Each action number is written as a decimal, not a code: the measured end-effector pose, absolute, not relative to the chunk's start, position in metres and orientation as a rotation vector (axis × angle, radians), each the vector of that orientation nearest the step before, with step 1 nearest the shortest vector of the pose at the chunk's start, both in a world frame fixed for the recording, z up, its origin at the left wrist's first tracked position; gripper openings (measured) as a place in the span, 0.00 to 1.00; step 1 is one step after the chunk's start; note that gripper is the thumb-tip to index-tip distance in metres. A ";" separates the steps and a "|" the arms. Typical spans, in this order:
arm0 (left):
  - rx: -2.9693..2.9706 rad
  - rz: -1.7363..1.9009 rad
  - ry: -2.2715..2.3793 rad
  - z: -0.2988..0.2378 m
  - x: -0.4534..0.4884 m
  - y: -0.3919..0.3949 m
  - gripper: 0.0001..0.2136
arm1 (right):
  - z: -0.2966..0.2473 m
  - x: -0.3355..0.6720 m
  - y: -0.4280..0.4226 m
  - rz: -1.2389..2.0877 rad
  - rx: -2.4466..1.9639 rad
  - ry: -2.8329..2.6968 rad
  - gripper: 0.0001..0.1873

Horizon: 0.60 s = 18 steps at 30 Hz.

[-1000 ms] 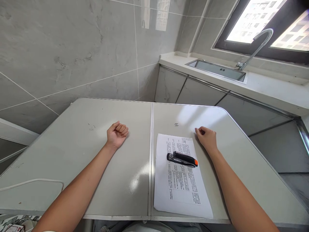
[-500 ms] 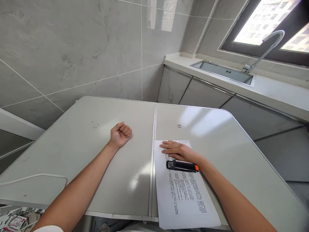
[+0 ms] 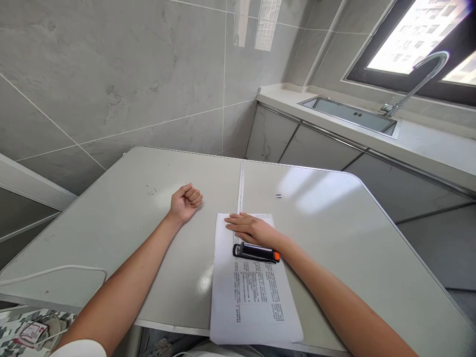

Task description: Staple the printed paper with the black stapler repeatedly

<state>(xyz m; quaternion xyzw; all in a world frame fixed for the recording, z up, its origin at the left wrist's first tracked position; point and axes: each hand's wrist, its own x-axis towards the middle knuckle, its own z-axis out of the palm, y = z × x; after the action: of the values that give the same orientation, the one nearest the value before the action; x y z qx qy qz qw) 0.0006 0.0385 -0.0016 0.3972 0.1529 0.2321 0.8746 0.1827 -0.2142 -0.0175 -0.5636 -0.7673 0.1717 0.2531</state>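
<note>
My left hand (image 3: 186,202) rests on the table with its fingers curled into a fist, and nothing shows in it. Flat on the top end of a printed sheet of paper (image 3: 256,297) lies my right hand (image 3: 253,230), its fingers stretched out. A black stapler (image 3: 256,252) with an orange end lies across the paper, just below my right hand. The paper reaches over the table's front edge at its lower end. Two small metal strips, which look like staples (image 3: 278,196), lie on the table beyond my right hand.
The pale folding table (image 3: 327,228) has a seam down its middle. A white cable (image 3: 55,269) runs over its left front corner. Behind to the right stands a counter with a sink (image 3: 345,113) and a tall faucet (image 3: 420,82). Grey tiles cover the wall.
My right hand has slid the paper to the left, across the table's seam, and the stapler has moved along on it. My left hand has stayed in place as a fist.
</note>
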 end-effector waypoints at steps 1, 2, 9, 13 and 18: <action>0.863 0.476 0.338 -0.001 -0.001 0.043 0.27 | -0.019 0.178 -0.206 0.459 -1.532 -2.088 0.23; 0.894 0.472 0.356 -0.001 -0.002 0.049 0.27 | -0.020 0.174 -0.198 0.452 -1.537 -2.090 0.23; 0.881 0.619 0.416 0.001 -0.021 0.089 0.26 | -0.026 0.135 -0.124 0.427 -1.614 -2.051 0.21; 0.842 0.686 0.429 -0.001 -0.024 0.095 0.26 | -0.028 0.113 -0.092 0.433 -1.586 -2.048 0.20; 0.853 0.654 0.430 -0.002 -0.018 0.088 0.26 | -0.028 0.105 -0.081 0.446 -1.524 -1.986 0.19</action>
<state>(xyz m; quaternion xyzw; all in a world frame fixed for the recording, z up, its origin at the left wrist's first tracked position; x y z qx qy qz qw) -0.0185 0.0876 -0.0023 0.4033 0.2033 0.3089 0.8370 0.1055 -0.0807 -0.0285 -0.5728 -0.7463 0.1674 0.2949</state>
